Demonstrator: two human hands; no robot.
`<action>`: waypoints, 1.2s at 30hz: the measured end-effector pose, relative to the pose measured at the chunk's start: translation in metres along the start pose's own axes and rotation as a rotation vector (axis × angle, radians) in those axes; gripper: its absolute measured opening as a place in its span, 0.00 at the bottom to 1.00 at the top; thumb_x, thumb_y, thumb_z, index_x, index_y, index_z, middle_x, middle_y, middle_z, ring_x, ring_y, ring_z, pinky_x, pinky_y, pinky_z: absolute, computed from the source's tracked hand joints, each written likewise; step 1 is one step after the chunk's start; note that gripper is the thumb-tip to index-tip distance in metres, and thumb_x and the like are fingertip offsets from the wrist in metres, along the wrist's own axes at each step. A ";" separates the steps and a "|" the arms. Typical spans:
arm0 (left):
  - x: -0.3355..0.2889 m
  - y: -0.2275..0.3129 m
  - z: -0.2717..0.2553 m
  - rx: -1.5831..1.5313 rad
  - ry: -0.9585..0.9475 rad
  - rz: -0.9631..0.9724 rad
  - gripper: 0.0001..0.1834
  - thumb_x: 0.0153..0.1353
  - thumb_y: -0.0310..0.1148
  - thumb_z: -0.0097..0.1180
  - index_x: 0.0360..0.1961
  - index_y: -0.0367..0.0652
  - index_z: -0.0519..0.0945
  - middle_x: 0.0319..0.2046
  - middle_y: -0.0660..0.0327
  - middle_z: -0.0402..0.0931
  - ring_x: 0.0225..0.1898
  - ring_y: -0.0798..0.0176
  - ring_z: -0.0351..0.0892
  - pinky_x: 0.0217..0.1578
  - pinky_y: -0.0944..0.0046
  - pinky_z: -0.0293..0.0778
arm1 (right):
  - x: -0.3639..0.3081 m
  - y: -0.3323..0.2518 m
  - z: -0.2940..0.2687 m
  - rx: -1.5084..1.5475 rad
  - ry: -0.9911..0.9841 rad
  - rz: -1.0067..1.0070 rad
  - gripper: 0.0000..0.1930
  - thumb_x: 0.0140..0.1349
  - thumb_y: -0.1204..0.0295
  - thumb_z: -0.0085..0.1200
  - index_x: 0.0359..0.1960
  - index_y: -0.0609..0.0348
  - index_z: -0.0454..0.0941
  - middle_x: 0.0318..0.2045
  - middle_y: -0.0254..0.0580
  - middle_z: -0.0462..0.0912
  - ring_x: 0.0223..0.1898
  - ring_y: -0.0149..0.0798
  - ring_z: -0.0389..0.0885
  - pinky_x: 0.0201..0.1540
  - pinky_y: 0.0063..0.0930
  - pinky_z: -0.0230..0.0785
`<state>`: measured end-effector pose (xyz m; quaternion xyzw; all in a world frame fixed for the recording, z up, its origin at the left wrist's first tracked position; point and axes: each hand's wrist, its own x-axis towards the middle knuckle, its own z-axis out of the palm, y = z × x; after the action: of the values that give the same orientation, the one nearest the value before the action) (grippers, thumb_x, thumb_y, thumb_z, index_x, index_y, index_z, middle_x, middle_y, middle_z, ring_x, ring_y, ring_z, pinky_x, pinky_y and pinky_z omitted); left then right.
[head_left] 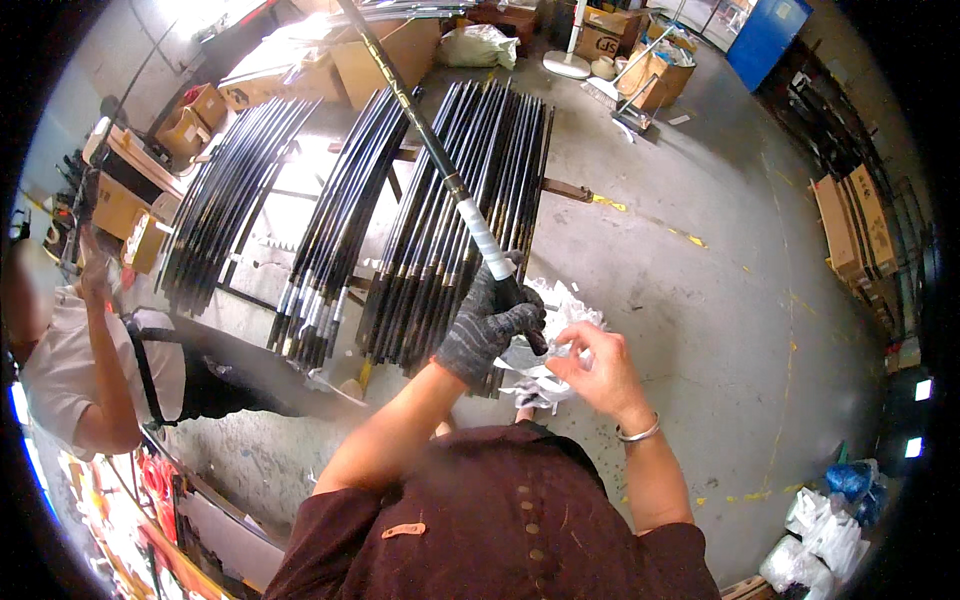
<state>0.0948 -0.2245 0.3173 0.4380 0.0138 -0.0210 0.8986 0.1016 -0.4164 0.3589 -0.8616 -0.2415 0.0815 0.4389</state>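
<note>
My left hand [485, 325], in a dark grey knit glove, is closed around the butt end of a long black rod [430, 140] that looks like a fishing rod. The rod slants up and to the left, with gold bands and markings on its shaft. A whitish wrap [480, 232] covers a section just above the glove. My right hand [603, 368] is bare, with a metal bangle at the wrist. Its thumb and forefinger are curved with a gap between them, close to the rod's butt end. Crumpled white plastic [560, 305] lies below and behind the hands.
Several rows of dark rods [455, 220] lie on a rack ahead. At the left, a person [100, 370] in a light shirt stands beside the rack with a raised arm. Cardboard boxes [860, 220] stand at the right; white bags [825, 530] lie lower right. A broom [605, 90] is farther back.
</note>
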 end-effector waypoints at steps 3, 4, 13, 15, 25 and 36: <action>-0.001 -0.003 0.001 0.034 -0.001 -0.078 0.32 0.54 0.21 0.61 0.60 0.43 0.64 0.35 0.62 0.74 0.36 0.63 0.77 0.36 0.62 0.78 | 0.005 -0.003 -0.003 -0.185 0.028 -0.107 0.17 0.45 0.65 0.70 0.29 0.60 0.75 0.23 0.40 0.78 0.25 0.39 0.77 0.32 0.31 0.70; 0.000 -0.003 0.003 -0.042 -0.019 -0.105 0.28 0.54 0.22 0.62 0.57 0.41 0.68 0.36 0.64 0.74 0.36 0.65 0.76 0.37 0.64 0.77 | 0.006 -0.011 0.000 -0.275 0.043 -0.092 0.16 0.47 0.64 0.68 0.27 0.61 0.74 0.24 0.41 0.77 0.27 0.45 0.78 0.33 0.35 0.70; 0.004 -0.002 -0.014 -0.093 -0.226 -0.296 0.19 0.55 0.31 0.62 0.48 0.39 0.72 0.37 0.63 0.74 0.40 0.65 0.75 0.44 0.63 0.73 | 0.009 0.031 0.022 0.152 -0.036 0.112 0.10 0.57 0.68 0.59 0.27 0.63 0.76 0.20 0.47 0.75 0.22 0.44 0.73 0.28 0.34 0.66; 0.001 0.002 -0.013 -0.105 -0.258 -0.333 0.18 0.56 0.31 0.61 0.47 0.39 0.72 0.37 0.63 0.74 0.40 0.64 0.76 0.44 0.62 0.74 | 0.008 0.043 0.029 0.172 -0.046 0.173 0.10 0.58 0.69 0.59 0.27 0.63 0.76 0.20 0.47 0.75 0.22 0.45 0.73 0.28 0.35 0.66; 0.002 -0.031 -0.030 -0.328 -0.228 -0.420 0.24 0.58 0.45 0.62 0.49 0.44 0.71 0.38 0.59 0.75 0.42 0.59 0.77 0.44 0.55 0.76 | 0.003 0.056 0.040 -0.135 0.049 0.072 0.07 0.58 0.70 0.54 0.30 0.61 0.73 0.26 0.52 0.79 0.32 0.59 0.78 0.32 0.47 0.68; -0.007 -0.037 -0.039 -0.300 -0.069 -0.393 0.21 0.61 0.41 0.60 0.50 0.44 0.71 0.40 0.59 0.76 0.41 0.59 0.77 0.45 0.55 0.76 | 0.005 0.079 0.062 -0.210 0.041 0.137 0.13 0.61 0.61 0.53 0.27 0.58 0.74 0.24 0.52 0.80 0.30 0.56 0.79 0.31 0.47 0.69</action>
<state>0.0862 -0.2168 0.2643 0.2879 0.0710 -0.2078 0.9322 0.1114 -0.4084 0.2593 -0.9188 -0.1802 0.0681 0.3446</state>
